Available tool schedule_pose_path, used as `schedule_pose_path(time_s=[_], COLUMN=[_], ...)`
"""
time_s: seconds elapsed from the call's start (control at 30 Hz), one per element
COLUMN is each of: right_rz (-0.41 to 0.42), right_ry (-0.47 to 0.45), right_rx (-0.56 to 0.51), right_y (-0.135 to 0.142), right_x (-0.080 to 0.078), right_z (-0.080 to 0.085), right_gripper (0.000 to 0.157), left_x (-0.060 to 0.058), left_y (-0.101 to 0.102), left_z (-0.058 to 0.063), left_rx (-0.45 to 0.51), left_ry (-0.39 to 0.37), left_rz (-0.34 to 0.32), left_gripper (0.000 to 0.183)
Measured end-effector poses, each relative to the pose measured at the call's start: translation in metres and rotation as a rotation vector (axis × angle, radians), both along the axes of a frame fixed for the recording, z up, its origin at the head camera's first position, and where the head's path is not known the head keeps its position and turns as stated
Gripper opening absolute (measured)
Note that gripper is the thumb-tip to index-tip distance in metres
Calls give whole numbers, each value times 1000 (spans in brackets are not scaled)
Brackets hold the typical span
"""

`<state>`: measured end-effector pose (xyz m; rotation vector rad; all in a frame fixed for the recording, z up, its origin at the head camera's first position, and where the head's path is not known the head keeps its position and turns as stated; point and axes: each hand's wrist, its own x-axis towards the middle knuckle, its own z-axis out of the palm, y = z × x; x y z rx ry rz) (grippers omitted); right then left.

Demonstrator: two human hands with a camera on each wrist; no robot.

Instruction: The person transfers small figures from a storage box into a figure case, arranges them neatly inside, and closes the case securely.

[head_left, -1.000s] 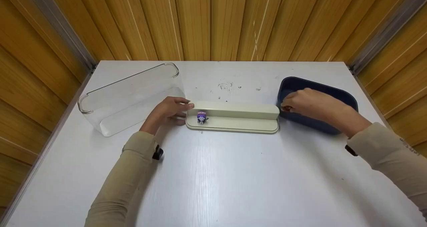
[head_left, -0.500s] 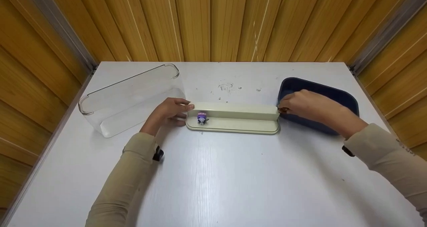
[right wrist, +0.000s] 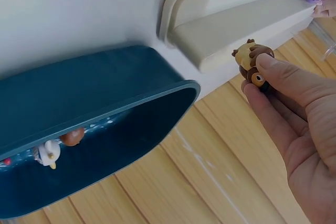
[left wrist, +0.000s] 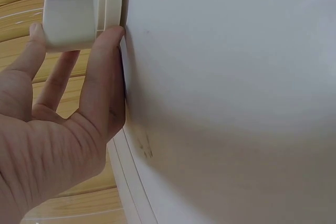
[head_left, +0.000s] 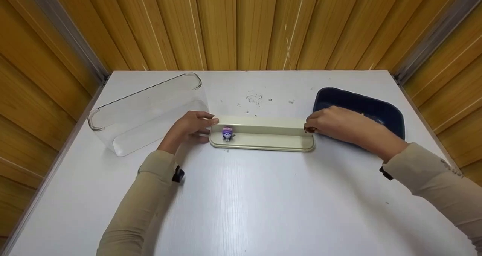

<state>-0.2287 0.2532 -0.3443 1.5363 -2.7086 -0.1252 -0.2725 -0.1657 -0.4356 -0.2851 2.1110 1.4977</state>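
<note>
A cream stepped display stand (head_left: 263, 140) lies on the white table. On its lower step at the left stands a small purple-and-white figurine (head_left: 227, 134). My left hand (head_left: 191, 125) touches the stand's left end, thumb on the upper step and fingers along the side, as the left wrist view (left wrist: 68, 98) shows from close by. In the right wrist view, my right hand (right wrist: 299, 108) pinches a small brown-and-tan toy figurine (right wrist: 253, 62) between thumb and fingers. Seen from the head, that hand is at the stand's right end, beside the dark blue bin (head_left: 361, 102).
Several small figurines, among them a white one (right wrist: 48, 153) and a brown one (right wrist: 72, 137), lie inside the blue bin. At the left, a clear plastic box (head_left: 150, 116) stands angled on the table. Wood-patterned panels (head_left: 256, 26) enclose the back and sides.
My right hand has moved left, out from over the blue bin to the stand's right end, carrying the brown figurine. The left hand and the purple figurine have stayed in place.
</note>
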Motion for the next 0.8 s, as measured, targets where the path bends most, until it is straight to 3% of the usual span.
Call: schedule_pose_path(time_s=[0.3,0.8], right_rz=[26,39], right_ry=[6,15], right_rx=[6,26], right_y=[-9,-19], right_x=[6,4], right_z=[2,-1], right_gripper=[33,25], left_x=[1,2], left_y=[0,1], left_z=[-1,-1], left_rx=[26,11], left_ry=[-4,19], left_rz=[7,-4], left_gripper=[58,57])
